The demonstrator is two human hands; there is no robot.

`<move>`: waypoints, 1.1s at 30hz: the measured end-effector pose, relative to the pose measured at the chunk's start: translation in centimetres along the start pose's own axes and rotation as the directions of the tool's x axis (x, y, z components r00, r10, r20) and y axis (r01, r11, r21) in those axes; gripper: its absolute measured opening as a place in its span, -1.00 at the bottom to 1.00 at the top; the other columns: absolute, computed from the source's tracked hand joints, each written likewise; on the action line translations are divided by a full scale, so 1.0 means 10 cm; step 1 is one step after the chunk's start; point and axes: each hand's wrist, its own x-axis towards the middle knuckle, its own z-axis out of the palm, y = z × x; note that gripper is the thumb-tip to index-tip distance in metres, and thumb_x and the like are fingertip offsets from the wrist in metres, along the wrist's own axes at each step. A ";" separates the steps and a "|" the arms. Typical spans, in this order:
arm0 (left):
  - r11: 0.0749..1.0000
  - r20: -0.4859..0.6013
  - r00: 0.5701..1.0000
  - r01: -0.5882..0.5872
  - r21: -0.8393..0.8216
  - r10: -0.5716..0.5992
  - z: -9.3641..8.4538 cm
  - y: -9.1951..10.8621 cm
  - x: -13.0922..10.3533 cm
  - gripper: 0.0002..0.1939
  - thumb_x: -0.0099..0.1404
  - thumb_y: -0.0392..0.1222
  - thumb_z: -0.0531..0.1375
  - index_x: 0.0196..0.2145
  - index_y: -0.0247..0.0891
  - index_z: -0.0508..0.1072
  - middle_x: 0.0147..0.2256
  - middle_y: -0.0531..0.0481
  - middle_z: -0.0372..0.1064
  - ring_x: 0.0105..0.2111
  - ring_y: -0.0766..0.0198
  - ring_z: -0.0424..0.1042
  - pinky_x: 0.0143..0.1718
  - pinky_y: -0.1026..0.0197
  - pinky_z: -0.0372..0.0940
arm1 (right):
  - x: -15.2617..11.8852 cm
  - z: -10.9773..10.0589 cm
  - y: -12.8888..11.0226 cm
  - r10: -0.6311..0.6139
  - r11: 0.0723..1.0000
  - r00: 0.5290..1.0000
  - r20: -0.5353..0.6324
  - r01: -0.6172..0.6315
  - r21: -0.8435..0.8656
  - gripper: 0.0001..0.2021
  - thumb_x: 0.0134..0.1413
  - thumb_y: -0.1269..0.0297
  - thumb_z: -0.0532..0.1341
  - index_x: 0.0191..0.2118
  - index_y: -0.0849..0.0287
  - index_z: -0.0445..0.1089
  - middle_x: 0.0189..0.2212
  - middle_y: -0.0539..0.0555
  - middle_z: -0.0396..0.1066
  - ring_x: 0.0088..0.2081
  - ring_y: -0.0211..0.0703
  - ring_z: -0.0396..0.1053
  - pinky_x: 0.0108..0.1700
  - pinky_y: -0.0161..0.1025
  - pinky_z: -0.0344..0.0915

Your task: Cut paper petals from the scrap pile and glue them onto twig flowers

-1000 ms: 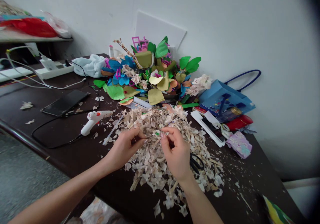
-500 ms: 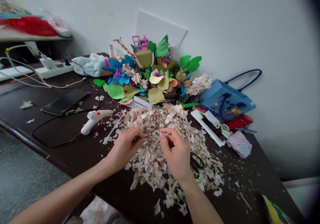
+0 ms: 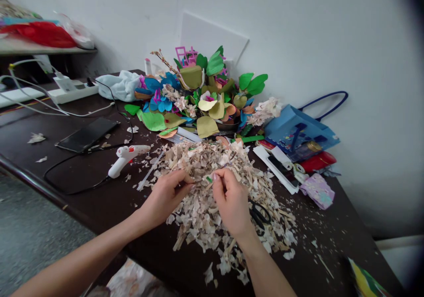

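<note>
Left hand's (image 3: 172, 192) grip is pinched closed; right hand (image 3: 231, 197) pinches a green-white piece (image 3: 209, 179).

The black-handled scissors (image 3: 259, 215) are partly hidden; the shiny yellow-and-green packet (image 3: 366, 280) is cut off at the bottom.

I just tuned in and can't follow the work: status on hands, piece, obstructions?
Left hand pinched, contents unclear. Right hand pinched at small green-and-white piece. Scissors beside right hand, among papery scraps; glue gun off left.
</note>
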 end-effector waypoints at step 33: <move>0.980 0.076 0.989 0.139 -0.144 -0.129 -0.01 0.08 0.02 -0.84 0.25 -0.23 0.13 -0.47 -0.32 0.35 -0.51 0.05 0.31 -0.50 0.36 0.26 -0.47 0.34 0.16 | -0.12 -0.01 0.14 -0.206 0.978 0.978 -0.008 0.206 -0.019 -0.66 0.28 0.38 -0.04 0.11 0.22 0.27 -0.67 -0.12 0.11 -0.69 -0.35 -0.02 -0.63 -0.33 -0.10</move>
